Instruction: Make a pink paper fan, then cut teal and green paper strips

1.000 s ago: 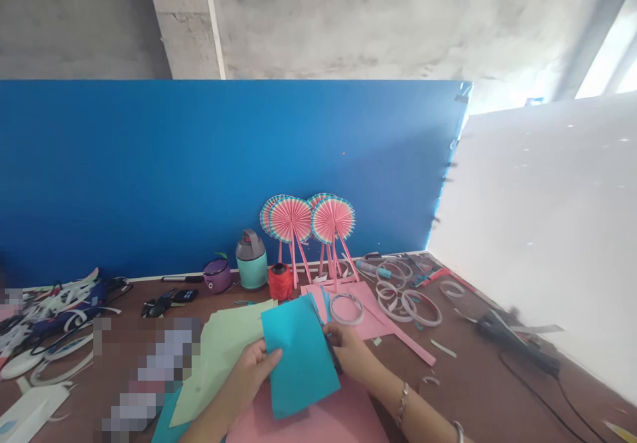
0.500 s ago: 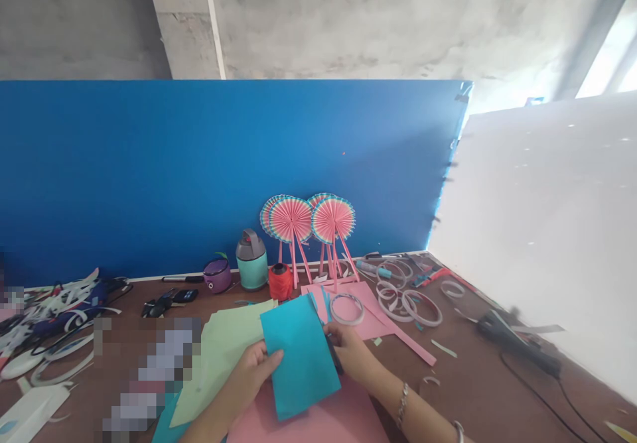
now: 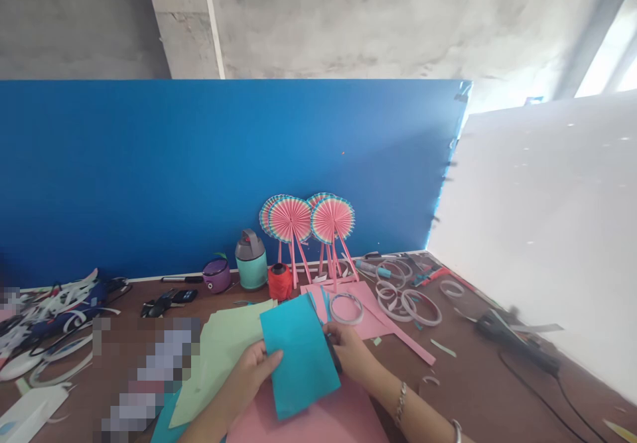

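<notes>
A blue sheet of paper (image 3: 301,360) is held up in front of me, tilted. My left hand (image 3: 259,367) grips its left edge, with the thumb on the front and the fingers behind. At the right edge, my right hand (image 3: 348,350) is closed around what look like black-handled scissors (image 3: 333,355), mostly hidden by the paper and fingers. A narrow strip (image 3: 312,302) stands slightly apart at the sheet's upper right corner. Underneath lie a pink sheet (image 3: 308,423) and pale green sheets (image 3: 219,337).
Pink pleated paper fans (image 3: 291,220) lean against the blue partition (image 3: 149,178). Nearby stand a teal container (image 3: 251,267), a purple pot (image 3: 216,276) and red thread (image 3: 280,281). Tape rolls (image 3: 421,307), pink paper (image 3: 371,307) and a corded glue gun (image 3: 517,343) lie to the right.
</notes>
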{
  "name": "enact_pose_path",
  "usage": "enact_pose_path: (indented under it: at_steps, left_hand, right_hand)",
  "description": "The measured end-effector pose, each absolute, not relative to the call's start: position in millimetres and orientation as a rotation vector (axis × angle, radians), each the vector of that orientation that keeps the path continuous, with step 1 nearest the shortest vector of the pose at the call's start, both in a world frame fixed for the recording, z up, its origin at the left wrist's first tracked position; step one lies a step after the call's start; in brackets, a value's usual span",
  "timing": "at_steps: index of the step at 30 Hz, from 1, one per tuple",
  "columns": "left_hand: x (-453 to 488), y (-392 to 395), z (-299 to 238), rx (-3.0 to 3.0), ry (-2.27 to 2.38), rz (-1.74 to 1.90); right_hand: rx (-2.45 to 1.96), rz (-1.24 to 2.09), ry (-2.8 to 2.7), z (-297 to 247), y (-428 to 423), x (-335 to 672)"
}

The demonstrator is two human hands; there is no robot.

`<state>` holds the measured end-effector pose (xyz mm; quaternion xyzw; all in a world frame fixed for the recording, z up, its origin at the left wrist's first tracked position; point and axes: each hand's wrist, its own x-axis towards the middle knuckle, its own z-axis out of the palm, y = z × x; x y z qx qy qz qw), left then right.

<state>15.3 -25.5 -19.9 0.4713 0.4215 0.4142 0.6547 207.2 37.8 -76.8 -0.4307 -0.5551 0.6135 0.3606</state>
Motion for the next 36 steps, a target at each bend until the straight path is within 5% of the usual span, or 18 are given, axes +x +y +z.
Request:
enact_pose_path:
  at_steps: [36]
  left_hand:
    - [-16.1, -11.6, -43.7, 0.928, 1.423, 1.478]
  right_hand:
    - [-1.139, 1.664, -1.736, -44.7, 19.7, 213.8]
